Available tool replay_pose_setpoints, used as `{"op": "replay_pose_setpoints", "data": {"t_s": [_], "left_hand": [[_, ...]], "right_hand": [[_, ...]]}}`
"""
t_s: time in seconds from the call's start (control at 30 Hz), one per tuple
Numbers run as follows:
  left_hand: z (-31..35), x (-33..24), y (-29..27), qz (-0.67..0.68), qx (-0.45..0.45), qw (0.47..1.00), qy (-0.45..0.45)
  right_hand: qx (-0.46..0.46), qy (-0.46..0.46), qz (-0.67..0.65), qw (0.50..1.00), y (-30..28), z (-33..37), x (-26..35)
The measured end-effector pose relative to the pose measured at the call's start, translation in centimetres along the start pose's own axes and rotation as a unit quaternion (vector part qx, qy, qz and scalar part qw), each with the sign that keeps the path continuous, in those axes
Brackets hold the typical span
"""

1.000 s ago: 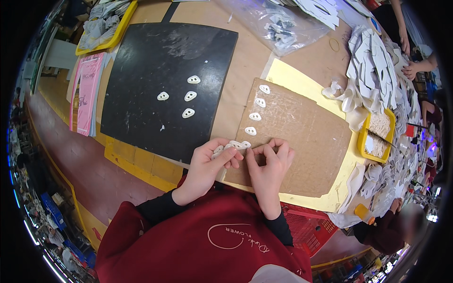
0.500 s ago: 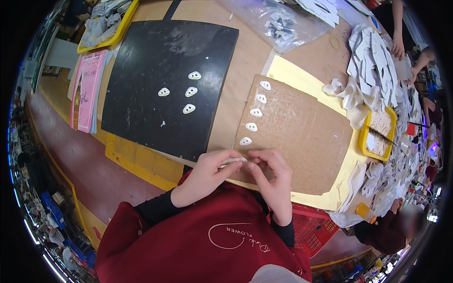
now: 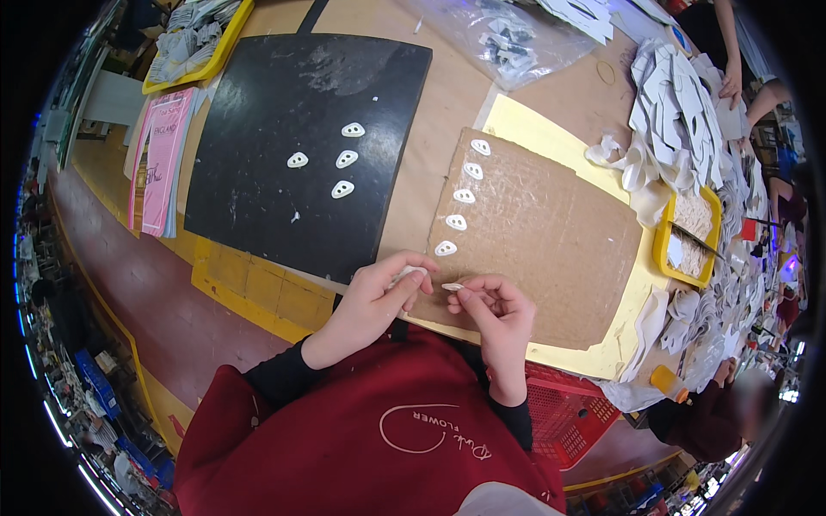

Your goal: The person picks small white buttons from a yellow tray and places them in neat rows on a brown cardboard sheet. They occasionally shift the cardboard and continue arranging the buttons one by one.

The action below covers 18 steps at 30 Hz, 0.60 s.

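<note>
Between the thumb and fingertips of my right hand [image 3: 497, 303] is a small white rounded-triangular piece [image 3: 453, 287], held over the near left corner of the brown board [image 3: 542, 249]. My left hand [image 3: 376, 297] is closed around more white pieces [image 3: 411, 273], partly hidden by its fingers. Down the board's left edge runs a column of several white pieces with two dark holes each, the nearest white piece [image 3: 446, 248] just beyond my hands. On the black slab [image 3: 258, 155] to the left lie several similar pieces, such as this white piece [image 3: 347, 159].
A yellow sheet [image 3: 516, 120] lies under the board. A pink booklet [image 3: 163, 163] is left of the slab. On the right are a yellow tray [image 3: 714, 225] and stacked white cutouts [image 3: 671, 103]. A plastic bag [image 3: 516, 43] lies at the back. Another person's hand [image 3: 731, 82] is far right.
My hands have moved apart. A single white piece now shows in my right fingers, separated from those in my left hand. The view has shifted slightly.
</note>
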<state>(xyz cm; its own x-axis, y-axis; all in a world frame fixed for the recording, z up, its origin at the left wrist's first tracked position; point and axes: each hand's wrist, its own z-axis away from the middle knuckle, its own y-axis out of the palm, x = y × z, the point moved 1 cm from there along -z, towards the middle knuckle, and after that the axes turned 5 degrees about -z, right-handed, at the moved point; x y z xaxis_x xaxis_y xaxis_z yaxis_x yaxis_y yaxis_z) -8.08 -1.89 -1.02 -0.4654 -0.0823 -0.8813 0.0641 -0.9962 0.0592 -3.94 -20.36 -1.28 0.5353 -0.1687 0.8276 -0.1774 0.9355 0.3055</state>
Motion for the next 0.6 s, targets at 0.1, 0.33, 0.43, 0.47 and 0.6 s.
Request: {"op": "replay_pose_setpoints", "data": {"t_s": [0.1, 0.33, 0.43, 0.47, 0.6], "left_hand": [[0.1, 0.0, 0.2, -0.043, 0.023, 0.999, -0.020], [-0.3, 0.3, 0.6, -0.217, -0.042, 0.973, 0.070], [-0.6, 0.3, 1.4, -0.261, -0.075, 0.955, 0.119], [-0.8, 0.4, 1.6, -0.272, -0.085, 0.949, 0.133], [-1.1, 0.9, 1.6, -0.298, -0.088, 0.940, 0.141]], "right_hand": [[-0.022, 0.008, -0.006, 1.000, 0.4, -0.1, -0.4], [-0.034, -0.129, 0.313, 0.940, 1.7, -0.4, 0.2], [-0.056, -0.164, 0.357, 0.918, 1.5, -0.6, -0.3], [-0.056, -0.169, 0.365, 0.914, 1.4, -0.7, -0.4], [-0.056, -0.188, 0.390, 0.900, 1.4, -1.1, -0.7]]}}
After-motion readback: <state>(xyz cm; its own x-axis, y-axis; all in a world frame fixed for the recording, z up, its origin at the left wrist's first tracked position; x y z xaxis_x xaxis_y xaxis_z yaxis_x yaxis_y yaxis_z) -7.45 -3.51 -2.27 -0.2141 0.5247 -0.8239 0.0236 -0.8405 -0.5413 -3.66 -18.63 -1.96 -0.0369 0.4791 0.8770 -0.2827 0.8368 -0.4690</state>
